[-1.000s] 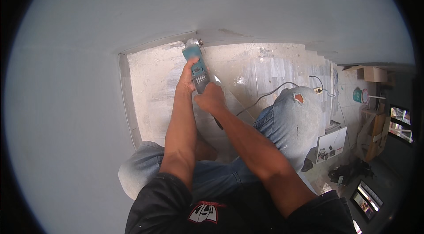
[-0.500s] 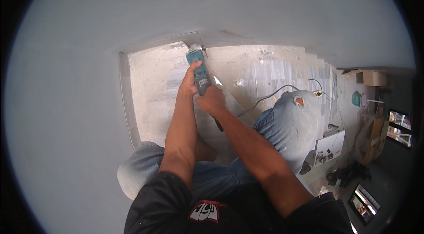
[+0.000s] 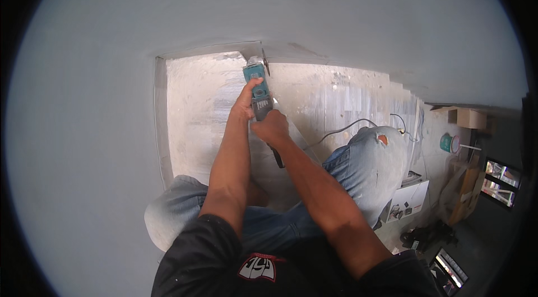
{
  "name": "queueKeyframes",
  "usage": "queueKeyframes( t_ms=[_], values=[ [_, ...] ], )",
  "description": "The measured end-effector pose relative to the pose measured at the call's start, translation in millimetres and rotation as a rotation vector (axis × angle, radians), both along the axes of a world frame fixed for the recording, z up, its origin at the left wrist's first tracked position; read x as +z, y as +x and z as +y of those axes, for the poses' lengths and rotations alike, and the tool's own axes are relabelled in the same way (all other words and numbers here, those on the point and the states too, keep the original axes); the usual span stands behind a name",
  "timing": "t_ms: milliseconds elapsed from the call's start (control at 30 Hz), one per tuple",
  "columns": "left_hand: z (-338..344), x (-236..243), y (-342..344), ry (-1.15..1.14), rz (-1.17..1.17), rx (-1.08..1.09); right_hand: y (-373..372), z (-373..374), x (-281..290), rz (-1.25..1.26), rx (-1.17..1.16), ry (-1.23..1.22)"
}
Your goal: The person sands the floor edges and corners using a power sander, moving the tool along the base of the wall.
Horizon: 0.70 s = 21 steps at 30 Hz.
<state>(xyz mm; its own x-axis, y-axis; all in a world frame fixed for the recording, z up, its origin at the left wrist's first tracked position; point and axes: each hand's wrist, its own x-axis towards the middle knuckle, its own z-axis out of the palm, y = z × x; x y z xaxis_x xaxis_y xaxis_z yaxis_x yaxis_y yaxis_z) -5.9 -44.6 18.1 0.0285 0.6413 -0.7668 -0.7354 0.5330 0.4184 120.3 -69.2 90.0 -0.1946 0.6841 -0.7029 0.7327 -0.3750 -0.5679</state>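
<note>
Both my hands grip a teal and black angle grinder [image 3: 258, 85], its body pointing away from me. My left hand [image 3: 245, 102] is wrapped round the front part from the left, thumb on top. Farther back, my right hand [image 3: 273, 127] is closed round the dark handle end. The grinder's metal head and its disc [image 3: 265, 62], seen edge-on, are at the end of a grey baseboard strip [image 3: 213, 48] at the foot of the far wall. Whether the disc touches the strip I cannot tell.
Grey walls [image 3: 78, 106] rise on the left and ahead. A dark cord [image 3: 342, 127] crosses the dusty floor [image 3: 193, 109] by my right knee. To the right are a white printed box [image 3: 408, 200], a teal bucket [image 3: 446, 143] and a cardboard box [image 3: 472, 118].
The grinder and both hands have shifted slightly right in the picture, and the disc now shows more plainly. The view has tilted a little; both hands keep their hold.
</note>
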Motion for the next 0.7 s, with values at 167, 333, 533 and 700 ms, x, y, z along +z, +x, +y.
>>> queueKeyframes(
  t_ms=[167,333,533,700],
  values=[
    [0.6,-5.3,-6.9,0.012,-0.005,0.007,-3.6,-0.2,-4.5,-0.002,0.045,0.030],
    [3.2,-7.5,-8.6,0.005,0.016,-0.019,-5.6,0.2,-8.8,-0.010,0.022,0.030],
    [2.5,-11.0,-12.1,0.000,-0.002,-0.019,-6.9,0.8,-3.8,0.001,0.015,-0.008],
    [4.6,-7.9,-10.4,0.017,0.014,-0.017,-7.1,1.2,-2.9,0.004,-0.003,0.009]
  ],
)
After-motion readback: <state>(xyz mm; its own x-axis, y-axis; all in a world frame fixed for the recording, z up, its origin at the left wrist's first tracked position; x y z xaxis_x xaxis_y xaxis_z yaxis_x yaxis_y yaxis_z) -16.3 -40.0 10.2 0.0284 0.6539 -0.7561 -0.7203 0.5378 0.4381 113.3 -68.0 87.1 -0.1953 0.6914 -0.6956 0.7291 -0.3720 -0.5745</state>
